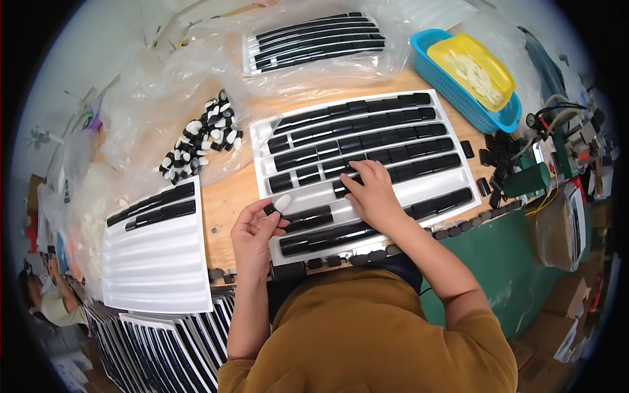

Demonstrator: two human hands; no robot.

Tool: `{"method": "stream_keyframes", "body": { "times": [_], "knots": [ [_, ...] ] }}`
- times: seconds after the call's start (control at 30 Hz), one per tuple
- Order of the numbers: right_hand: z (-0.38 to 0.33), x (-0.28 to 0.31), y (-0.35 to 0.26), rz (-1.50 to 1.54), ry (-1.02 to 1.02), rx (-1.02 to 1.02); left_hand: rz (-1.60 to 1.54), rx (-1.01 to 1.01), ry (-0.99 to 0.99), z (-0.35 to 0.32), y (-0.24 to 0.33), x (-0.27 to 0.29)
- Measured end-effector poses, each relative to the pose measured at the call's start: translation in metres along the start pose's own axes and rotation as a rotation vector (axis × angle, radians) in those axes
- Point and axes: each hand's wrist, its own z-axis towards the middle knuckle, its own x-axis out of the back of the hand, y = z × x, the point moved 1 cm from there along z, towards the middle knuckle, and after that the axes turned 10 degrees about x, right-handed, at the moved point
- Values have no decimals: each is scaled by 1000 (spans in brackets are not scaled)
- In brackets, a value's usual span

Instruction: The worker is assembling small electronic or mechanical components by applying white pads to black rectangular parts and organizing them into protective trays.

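Observation:
My left hand point(251, 230) pinches a small black piece with a white oval part point(282, 204) between thumb and fingers, over the left side of a white ribbed tray point(386, 192). My right hand point(375, 198) reaches over the middle of that tray. Its thumb and fingertips close on a glossy black piece point(341, 188) in one of the rows. Several rows of similar black pieces point(367, 145) fill the tray's grooves, with gaps in some. The palm side of my right hand is hidden.
Loose black-and-white pieces point(203, 139) lie heaped at the back left. A second white tray point(154, 262) stands left, above stacked trays point(160, 347). A blue basket point(452, 85) holds a yellow basket point(508, 72) at the back right. Tubing and a gauge point(534, 121) stand right.

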Motion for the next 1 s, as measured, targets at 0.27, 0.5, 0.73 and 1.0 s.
{"method": "stream_keyframes", "body": {
  "times": [0.27, 0.5, 0.73, 1.0],
  "knots": [
    [14, 9, 7, 120, -35, -41, -27, 28, -42, 1, -6, -7],
    [33, 18, -5, 5, -206, 188, -18, 24, -47, 0, -2, -4],
    [23, 28, 8, 217, -199, 162, -51, 21, -38, -6, -2, 0],
    [7, 49, -33, 966, 53, -384, -99, 10, -192, -18, 20, -29]
  ]
}}
